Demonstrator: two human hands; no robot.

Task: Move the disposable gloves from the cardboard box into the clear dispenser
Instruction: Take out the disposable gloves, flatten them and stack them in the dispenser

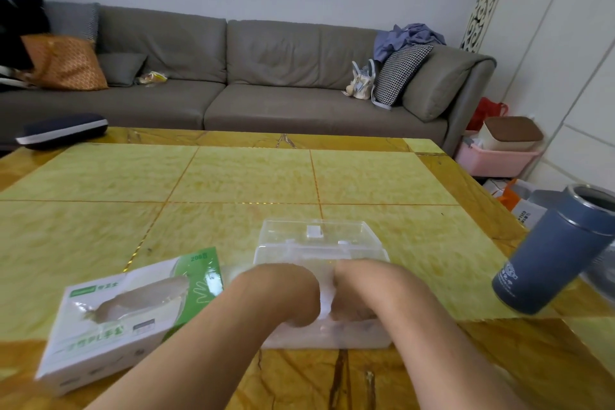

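Both hands are down in the clear dispenser (321, 243), left hand (293, 296) and right hand (357, 293) bent over pale gloves (326, 301); their grip is hidden. The cardboard box (129, 313) lies just beside the left hand.

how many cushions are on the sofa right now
4 that I can make out: an orange cushion and a grey cushion at the left, a striped cushion behind them, a houndstooth cushion at the right. Clutter at the ends may hide more.

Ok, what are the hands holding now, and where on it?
Cannot tell. Both the left hand and the right hand reach down into the clear dispenser, fingers hidden.
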